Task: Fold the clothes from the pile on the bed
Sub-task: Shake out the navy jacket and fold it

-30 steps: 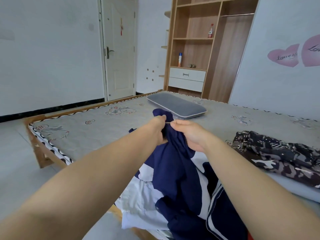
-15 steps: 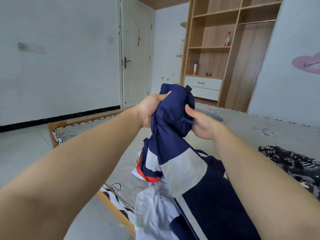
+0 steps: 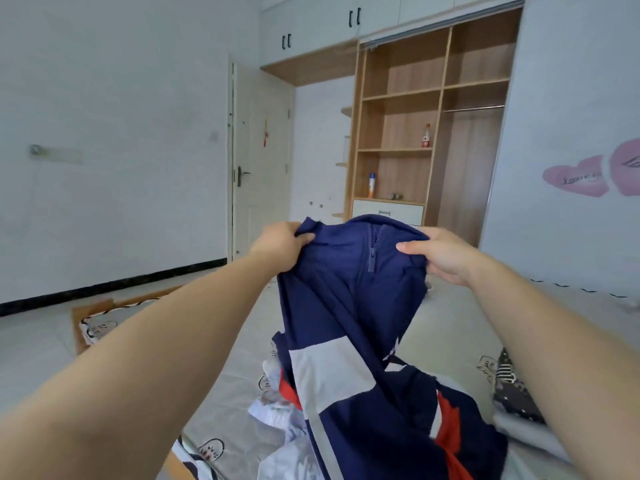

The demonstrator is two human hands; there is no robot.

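A navy jacket (image 3: 349,306) with grey and red panels and a zipper hangs in front of me above the bed (image 3: 221,368). My left hand (image 3: 280,245) grips its top edge on the left, and my right hand (image 3: 440,252) grips the top edge on the right, thumb on the fabric near the zipper. The jacket's lower part trails down onto a white garment (image 3: 277,410) lying on the mattress near the bed's front edge.
A dark patterned garment (image 3: 509,386) lies on the bed at the right, partly behind my right arm. Behind the bed stand an open wooden wardrobe (image 3: 415,133) with bottles on its shelves and a white door (image 3: 259,161). Tiled floor lies left of the bed.
Both hands have lifted the jacket higher and moved apart along its top edge, spreading it so the zipper shows. The camera has tilted upward.
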